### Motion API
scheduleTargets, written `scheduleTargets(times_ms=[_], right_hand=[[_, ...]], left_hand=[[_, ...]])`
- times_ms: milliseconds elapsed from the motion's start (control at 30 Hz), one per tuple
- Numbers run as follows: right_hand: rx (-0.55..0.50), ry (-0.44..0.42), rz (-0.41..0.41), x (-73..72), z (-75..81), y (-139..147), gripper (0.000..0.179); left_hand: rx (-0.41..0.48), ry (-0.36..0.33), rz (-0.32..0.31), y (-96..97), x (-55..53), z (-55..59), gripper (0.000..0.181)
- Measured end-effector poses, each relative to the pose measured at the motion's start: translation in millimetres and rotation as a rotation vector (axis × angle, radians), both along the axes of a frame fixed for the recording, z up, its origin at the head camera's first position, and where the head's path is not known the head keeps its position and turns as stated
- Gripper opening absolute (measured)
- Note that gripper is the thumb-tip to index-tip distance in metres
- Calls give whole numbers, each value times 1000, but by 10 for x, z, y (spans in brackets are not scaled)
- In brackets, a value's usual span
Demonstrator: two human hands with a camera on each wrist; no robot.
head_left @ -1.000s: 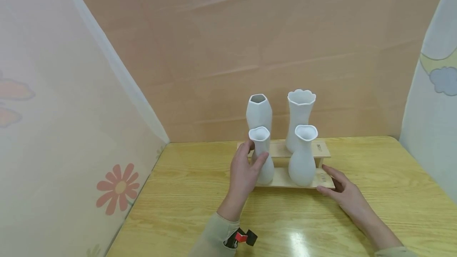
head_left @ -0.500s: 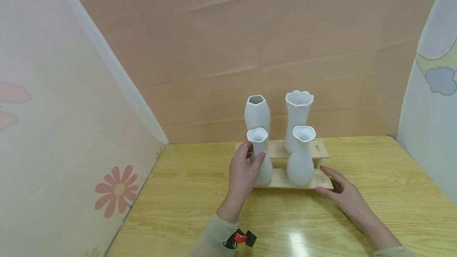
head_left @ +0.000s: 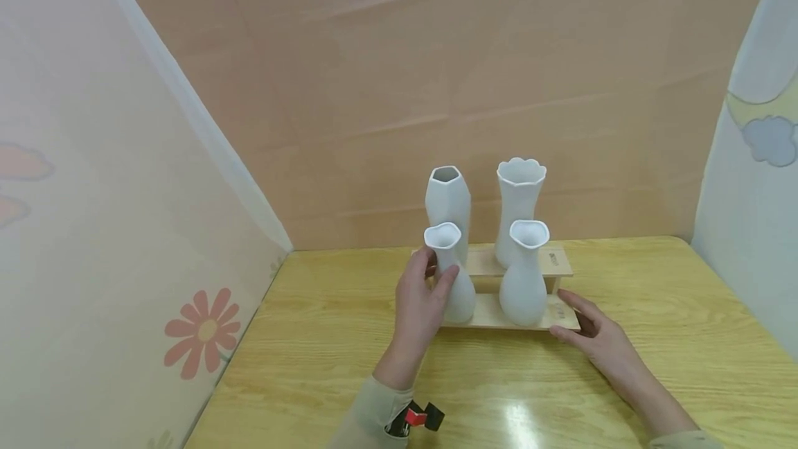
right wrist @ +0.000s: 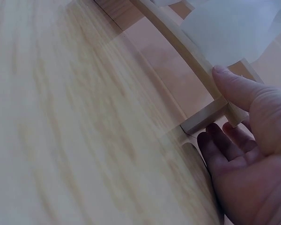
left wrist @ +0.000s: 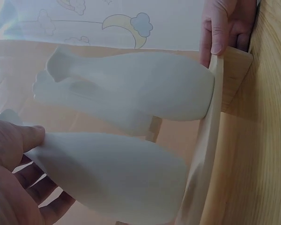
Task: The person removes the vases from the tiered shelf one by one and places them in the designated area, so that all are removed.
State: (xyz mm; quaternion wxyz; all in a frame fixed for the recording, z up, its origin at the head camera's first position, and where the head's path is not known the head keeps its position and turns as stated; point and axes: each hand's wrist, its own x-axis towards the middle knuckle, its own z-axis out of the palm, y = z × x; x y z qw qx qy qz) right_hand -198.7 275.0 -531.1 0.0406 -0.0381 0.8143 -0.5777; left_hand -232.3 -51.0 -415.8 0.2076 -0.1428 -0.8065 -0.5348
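My left hand (head_left: 419,303) grips the neck of the front-left white vase (head_left: 458,296). That vase leans a little to the left, its base at the lower step of a two-tier wooden stand (head_left: 486,315). In the left wrist view, the thumb lies on one side of the vase neck (left wrist: 112,173) and the fingers curl on the other. My right hand (head_left: 601,341) holds the right end of the lower step, thumb on its front edge, as the right wrist view shows at the stand's corner (right wrist: 220,105). A second white vase (head_left: 524,293) stands upright on the same step.
On the upper tier behind stand a faceted vase (head_left: 447,203) and a scallop-rimmed vase (head_left: 519,210). Everything is on a wood-grain table (head_left: 324,338). A plain backdrop (head_left: 374,89) rises behind it, with patterned cloth walls (head_left: 125,192) at the sides.
My left hand has shifted slightly left, tipping the front-left vase's rim that way. My right hand keeps its hold on the stand. The whole view drifts a little.
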Motion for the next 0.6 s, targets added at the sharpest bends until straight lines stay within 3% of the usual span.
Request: scheduleTargets(times_ms=[300, 600], right_hand=[[-36, -20, 9, -21, -7, -6, 90], [-46, -20, 12, 0, -16, 10, 88]], left_hand=[[12, 33, -3, -121, 63, 86, 35], [-21, 53, 32, -373, 60, 158, 36]])
